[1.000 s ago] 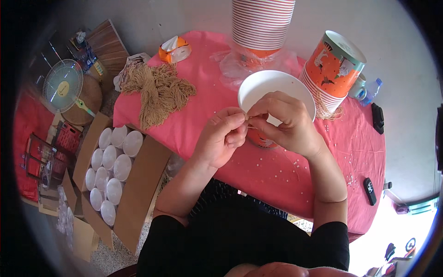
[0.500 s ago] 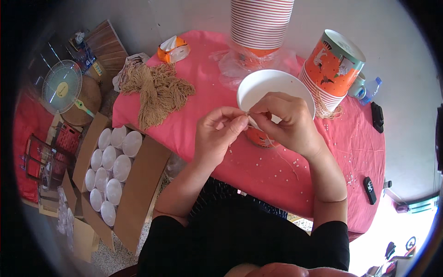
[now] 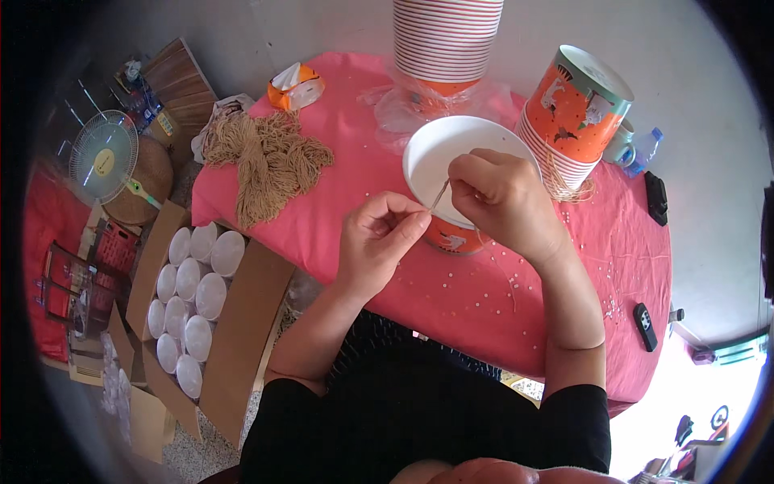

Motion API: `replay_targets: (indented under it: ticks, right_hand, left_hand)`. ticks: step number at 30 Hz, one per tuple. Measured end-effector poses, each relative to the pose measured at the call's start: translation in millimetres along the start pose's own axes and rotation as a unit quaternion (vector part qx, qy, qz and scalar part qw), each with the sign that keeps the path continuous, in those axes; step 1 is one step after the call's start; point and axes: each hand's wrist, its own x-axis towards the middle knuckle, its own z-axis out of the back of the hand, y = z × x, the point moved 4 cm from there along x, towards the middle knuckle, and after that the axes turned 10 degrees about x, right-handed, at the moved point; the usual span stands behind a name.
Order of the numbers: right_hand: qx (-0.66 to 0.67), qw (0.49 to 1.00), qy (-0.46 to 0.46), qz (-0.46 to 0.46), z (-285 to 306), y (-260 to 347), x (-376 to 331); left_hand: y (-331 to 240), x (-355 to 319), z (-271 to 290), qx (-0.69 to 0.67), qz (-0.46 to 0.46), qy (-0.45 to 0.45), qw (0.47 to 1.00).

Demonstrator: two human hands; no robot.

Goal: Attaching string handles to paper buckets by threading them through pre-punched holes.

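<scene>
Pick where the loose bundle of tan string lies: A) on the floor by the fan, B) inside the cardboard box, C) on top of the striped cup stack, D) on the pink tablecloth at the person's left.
D: the bundle of tan string lies spread on the pink tablecloth, left of the left hand and above the cardboard box of white cups.

I count two hands (image 3: 379, 242), two cup stacks (image 3: 446, 40), one open bucket (image 3: 451, 173), and eleven white lids (image 3: 211, 295) (boxed).
</scene>
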Motion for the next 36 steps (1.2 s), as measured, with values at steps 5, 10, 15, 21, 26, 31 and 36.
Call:
replay_targets:
  ticks: [5, 10, 15, 21, 26, 31, 36]
  right_hand:
    - [-0.039, 0.998, -0.008, 0.050, 8.3, 4.9, 1.4]
    - [-0.032, 0.996, -0.003, 0.085, 13.5, 19.7, 0.5]
    - [-0.039, 0.994, 0.011, 0.103, 13.5, 28.7, 0.3]
    - [-0.102, 0.986, 0.009, 0.135, 13.7, 28.3, -1.0]
    - [-0.164, 0.964, -0.039, 0.205, 25.2, 44.3, -1.2]
    - [-0.186, 0.955, -0.134, 0.189, 55.3, 42.5, -5.5]
    - [-0.206, 0.936, -0.208, 0.194, 70.1, 43.6, -7.7]
  left_hand:
    - [-8.5, 5.8, -1.7, 0.054, -0.077, 0.012, 0.995]
    - [-24.2, 21.1, 3.2, 0.106, -0.114, -0.018, 0.988]
    - [-29.4, 25.4, -9.8, 0.138, -0.105, -0.002, 0.985]
    - [-27.3, 22.0, -2.3, 0.133, -0.096, -0.002, 0.987]
    - [-23.4, 19.8, -1.7, 0.191, -0.149, -0.002, 0.970]
    - [-14.4, 15.9, 1.2, 0.268, -0.155, -0.017, 0.951]
    - [-19.1, 16.0, -5.3, 0.288, -0.162, -0.010, 0.944]
